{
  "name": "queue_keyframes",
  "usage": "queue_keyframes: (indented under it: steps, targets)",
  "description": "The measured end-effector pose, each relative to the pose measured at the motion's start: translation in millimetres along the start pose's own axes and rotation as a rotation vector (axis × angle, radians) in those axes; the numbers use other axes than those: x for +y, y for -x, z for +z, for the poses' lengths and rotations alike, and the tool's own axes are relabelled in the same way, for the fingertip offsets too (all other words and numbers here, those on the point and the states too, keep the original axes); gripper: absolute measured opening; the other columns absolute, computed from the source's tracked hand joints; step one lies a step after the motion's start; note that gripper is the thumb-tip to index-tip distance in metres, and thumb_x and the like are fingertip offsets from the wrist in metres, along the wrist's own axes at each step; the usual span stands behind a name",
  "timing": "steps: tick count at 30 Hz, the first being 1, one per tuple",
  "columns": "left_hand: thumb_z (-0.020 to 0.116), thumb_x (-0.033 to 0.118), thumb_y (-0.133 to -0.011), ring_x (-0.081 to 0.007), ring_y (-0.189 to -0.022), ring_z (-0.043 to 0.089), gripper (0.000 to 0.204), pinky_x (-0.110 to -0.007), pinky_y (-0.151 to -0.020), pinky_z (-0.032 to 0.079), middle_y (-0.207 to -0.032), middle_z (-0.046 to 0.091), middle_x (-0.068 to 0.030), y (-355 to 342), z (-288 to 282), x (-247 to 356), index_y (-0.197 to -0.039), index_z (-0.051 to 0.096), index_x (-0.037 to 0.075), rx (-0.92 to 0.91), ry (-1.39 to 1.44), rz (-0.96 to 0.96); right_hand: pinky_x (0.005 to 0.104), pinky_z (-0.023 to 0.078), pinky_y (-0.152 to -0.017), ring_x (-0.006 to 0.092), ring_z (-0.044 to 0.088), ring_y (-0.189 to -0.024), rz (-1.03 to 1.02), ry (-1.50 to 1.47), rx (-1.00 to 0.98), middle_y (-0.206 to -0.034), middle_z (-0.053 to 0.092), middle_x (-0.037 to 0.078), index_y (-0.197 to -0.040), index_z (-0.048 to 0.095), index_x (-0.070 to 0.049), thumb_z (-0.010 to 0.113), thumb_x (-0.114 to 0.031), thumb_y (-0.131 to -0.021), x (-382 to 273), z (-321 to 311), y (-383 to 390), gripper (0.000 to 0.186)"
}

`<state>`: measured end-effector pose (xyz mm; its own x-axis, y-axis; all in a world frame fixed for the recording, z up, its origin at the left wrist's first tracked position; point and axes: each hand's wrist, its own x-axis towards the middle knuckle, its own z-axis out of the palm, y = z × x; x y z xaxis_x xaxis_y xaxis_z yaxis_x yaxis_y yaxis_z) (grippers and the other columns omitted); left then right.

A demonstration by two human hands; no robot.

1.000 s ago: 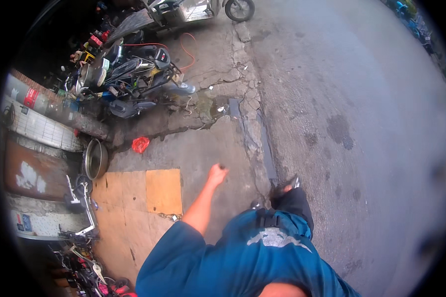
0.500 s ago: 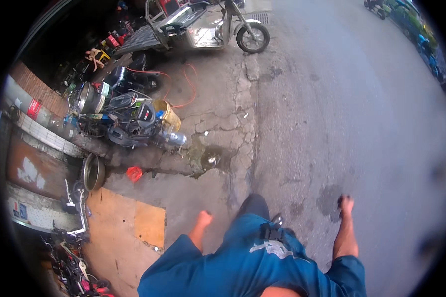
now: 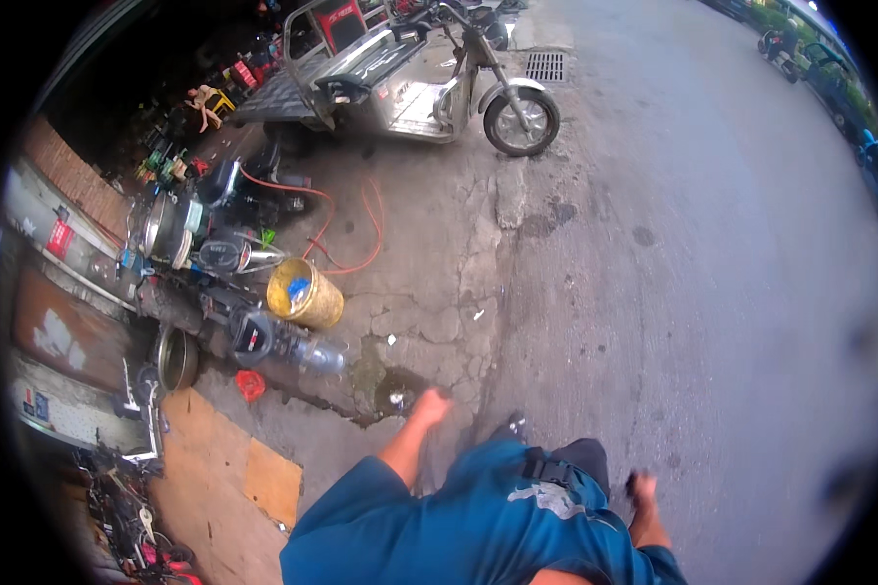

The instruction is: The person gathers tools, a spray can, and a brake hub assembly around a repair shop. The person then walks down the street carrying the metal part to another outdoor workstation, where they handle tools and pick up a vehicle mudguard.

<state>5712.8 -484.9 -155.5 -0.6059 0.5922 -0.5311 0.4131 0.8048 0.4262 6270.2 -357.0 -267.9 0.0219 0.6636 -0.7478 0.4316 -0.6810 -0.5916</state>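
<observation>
My left hand (image 3: pixel 431 404) swings above the cracked pavement (image 3: pixel 429 322), near a damp patch; it is blurred, so its fingers cannot be made out. My right hand (image 3: pixel 642 487), low at my side over the asphalt road (image 3: pixel 702 322), is curled round something dark that I cannot make out. Below are my teal shirt with a black buckle (image 3: pixel 546 468) and one shoe. Ahead on the left stand a yellow bucket (image 3: pixel 317 302) with something blue inside, parked scooters (image 3: pixel 224 253) and a loose orange hose (image 3: pixel 371 253).
A silver cargo tricycle (image 3: pixel 410 107) stands ahead beside a drain grate (image 3: pixel 545 66). A seated person (image 3: pixel 203 102) is at the dark shopfront. To the left are a metal basin (image 3: pixel 180 361), a red bag (image 3: pixel 250 385) and cardboard (image 3: pixel 205 458). A rider (image 3: pixel 782 47) is across the road.
The tricycle, bucket and scooters have moved lower in view as I move forward, and more road shows. Since half a second ago my left hand has swung forward and my right hand back.
</observation>
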Motion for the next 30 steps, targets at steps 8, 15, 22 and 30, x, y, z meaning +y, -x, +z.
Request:
queue_keyframes:
  steps: [8, 15, 22, 30]
  targets:
    - [0.064, 0.025, -0.068, -0.0326, -0.085, 0.061, 0.035, -0.039, -0.074, 0.047, -0.089, 0.063, -0.0203, -168.7, -35.9, 215.3, -0.092, 0.061, 0.000, 0.172, 0.120, 0.260, 0.0314, 0.043, -0.046, 0.0176, 0.052, -0.054, 0.511, -0.157, 0.004, -0.063, 0.053, 0.007, -0.076, 0.053, -0.005, 0.050, -0.017, -0.080, -47.6, -1.6, -50.7, 0.014]
    - [0.063, 0.025, -0.066, -0.0323, -0.075, 0.062, 0.033, -0.040, -0.067, 0.047, -0.080, 0.063, -0.0213, -243.1, 30.2, 222.5, -0.084, 0.063, -0.002, -0.024, -0.010, -0.023, 0.0311, 0.042, -0.044, 0.0189, 0.053, -0.052, 0.181, -0.478, 0.045, -0.060, 0.053, 0.007, -0.069, 0.054, -0.006, 0.049, -0.017, -0.083, -220.8, -76.0, -241.9, 0.018]
    - [0.061, 0.025, -0.065, -0.0330, -0.077, 0.062, 0.033, -0.039, -0.067, 0.047, -0.080, 0.062, -0.0231, -299.6, 24.3, 320.7, -0.081, 0.064, -0.004, -0.052, 0.120, -0.274, 0.0268, 0.040, -0.047, 0.0141, 0.051, -0.055, -0.417, -0.027, 0.242, -0.065, 0.056, 0.006, -0.083, 0.056, -0.002, 0.053, -0.023, -0.080, -696.6, -115.0, -393.8, 0.022]
    - [0.062, 0.025, -0.067, -0.0340, -0.085, 0.061, 0.036, -0.039, -0.072, 0.047, -0.088, 0.062, -0.0234, -507.9, -32.6, 447.7, -0.089, 0.063, -0.002, -0.113, 0.064, -0.299, 0.0256, 0.035, -0.044, 0.0097, 0.045, -0.051, -0.604, 0.091, 0.286, -0.061, 0.052, 0.002, -0.074, 0.055, -0.003, 0.052, -0.020, -0.078, -771.8, -97.9, -549.8, 0.018]
